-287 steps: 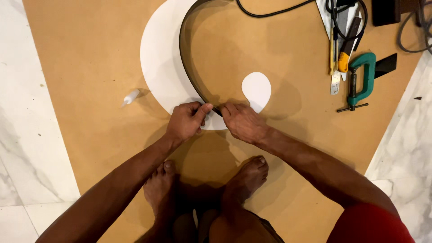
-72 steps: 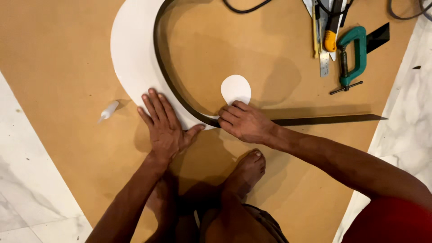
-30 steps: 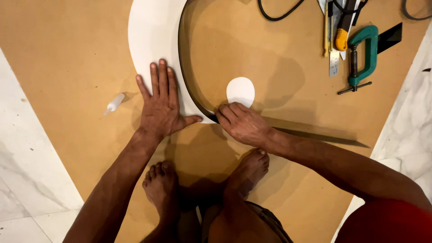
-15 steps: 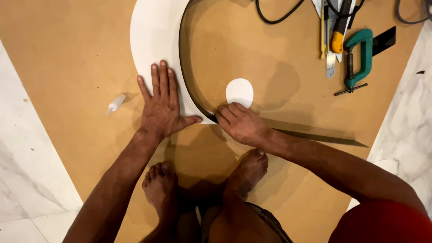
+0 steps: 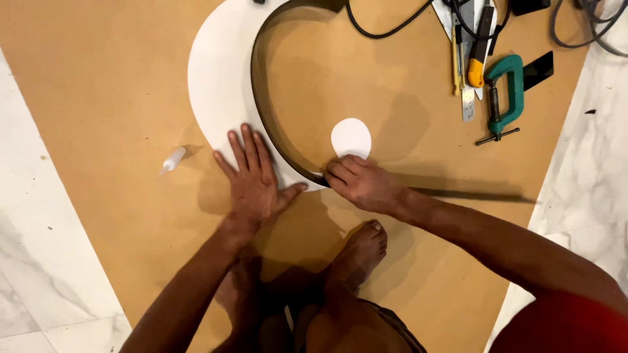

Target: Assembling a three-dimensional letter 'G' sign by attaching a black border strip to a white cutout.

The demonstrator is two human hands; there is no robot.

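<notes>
A dark edging strip (image 5: pixel 275 131) is being pressed along the inner curve of a white crescent panel (image 5: pixel 216 85), which lies near the brown board's (image 5: pixel 98 78) far edge. The right hand (image 5: pixel 363 185) pinches the strip's lower bend; the left hand (image 5: pixel 252 180) lies flat, fingers spread, on the panel. Judging by the free tail, the next press belongs further along. A green clamp (image 5: pixel 504 91) sits by the right edge; marble floor (image 5: pixel 39 261) surrounds the board.

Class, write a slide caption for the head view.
Left hand flat on white curved panel; right hand presses dark edging strip.
</notes>
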